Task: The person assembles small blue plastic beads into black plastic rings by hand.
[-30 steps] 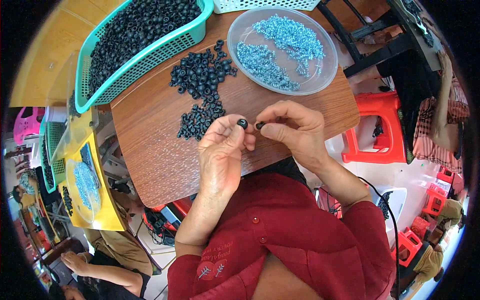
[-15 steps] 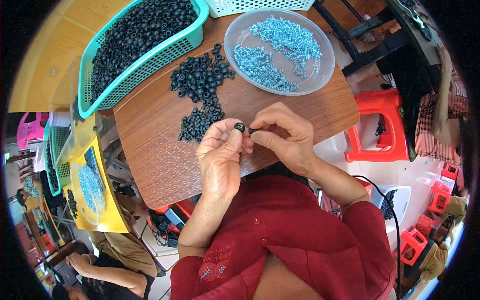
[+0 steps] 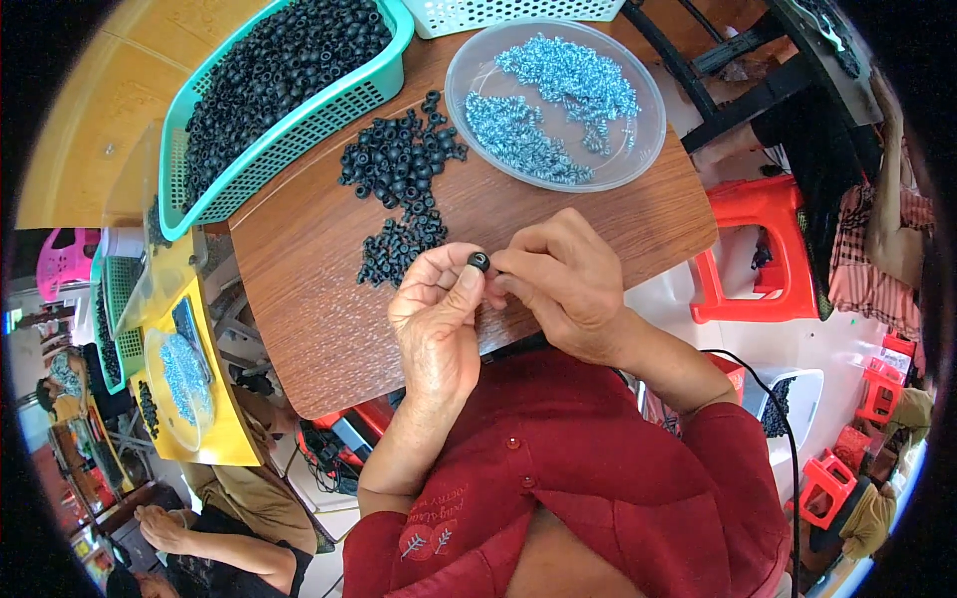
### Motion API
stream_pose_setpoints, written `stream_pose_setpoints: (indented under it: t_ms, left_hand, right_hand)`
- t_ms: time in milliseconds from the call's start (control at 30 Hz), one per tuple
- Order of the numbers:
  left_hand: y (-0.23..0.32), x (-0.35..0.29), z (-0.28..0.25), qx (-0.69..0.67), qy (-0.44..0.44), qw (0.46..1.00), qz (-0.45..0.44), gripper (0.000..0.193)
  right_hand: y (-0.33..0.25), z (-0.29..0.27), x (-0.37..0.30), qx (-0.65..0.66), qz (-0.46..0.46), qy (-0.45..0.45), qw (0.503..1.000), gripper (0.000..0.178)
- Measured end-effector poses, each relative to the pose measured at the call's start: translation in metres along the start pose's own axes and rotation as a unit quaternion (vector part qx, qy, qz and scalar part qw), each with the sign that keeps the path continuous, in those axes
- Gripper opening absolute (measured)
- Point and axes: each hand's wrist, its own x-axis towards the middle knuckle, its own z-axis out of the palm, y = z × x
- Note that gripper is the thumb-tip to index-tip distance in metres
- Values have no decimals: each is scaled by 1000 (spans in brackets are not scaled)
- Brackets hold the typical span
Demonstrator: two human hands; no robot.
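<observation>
**Grommet-and-screw assembly, mid-fit at the near edge of the board**

Board first: the brown wooden board [image 3: 598, 214] carries everything, and I'm watching it from the head cam. Biggest thing on it is the teal basket [image 3: 384, 85] at the far left corner, heaped with black rubber rings. Next down, the clear round tray [image 3: 650, 135] at the far right edge, with two clumps of bluish metal screws [image 3: 558, 110] inside. Between basket and tray, running down toward the middle, a loose pile of black rings [image 3: 399, 169] lies straight on the wood.

Hands are together over the near edge. Left hand [image 3: 439, 324] has thumb and forefinger pinched on one black ring [image 3: 478, 261], hole facing up at the camera. Right hand [image 3: 568, 279] is curled tight, fingertips touching that same ring from the right side. Can't tell what it's clamped on; whatever it holds is buried under the fingers, though a screw would be my guess.

My read: this is the joining step, one small part going into the ring's hole. Next move looks like a straight push or twist with the ring kept steady, and the finished piece will want a spot apart from the loose pile.
</observation>
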Motion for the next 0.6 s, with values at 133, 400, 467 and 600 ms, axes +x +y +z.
stream_pose_setpoints:
  t_ms: [133,400,467,600]
  left_hand:
    - [-1,-1,0,7,-14,1000,8,16]
    - [-1,-1,-1,-11,-24,1000,-8,18]
    - [-2,-1,-1,8,-26,1000,-7,19]
    - [-3,-1,-5,6,-30,999,-14,19]
  right_hand:
    - [0,-2,1,-7,3,-9,1000,22]
    - [3,0,-3,20,33,7,999,21]
    - [2,-3,-2,26,40,10,999,20]
    - [-1,-7,0,172,193,-1,966,15]
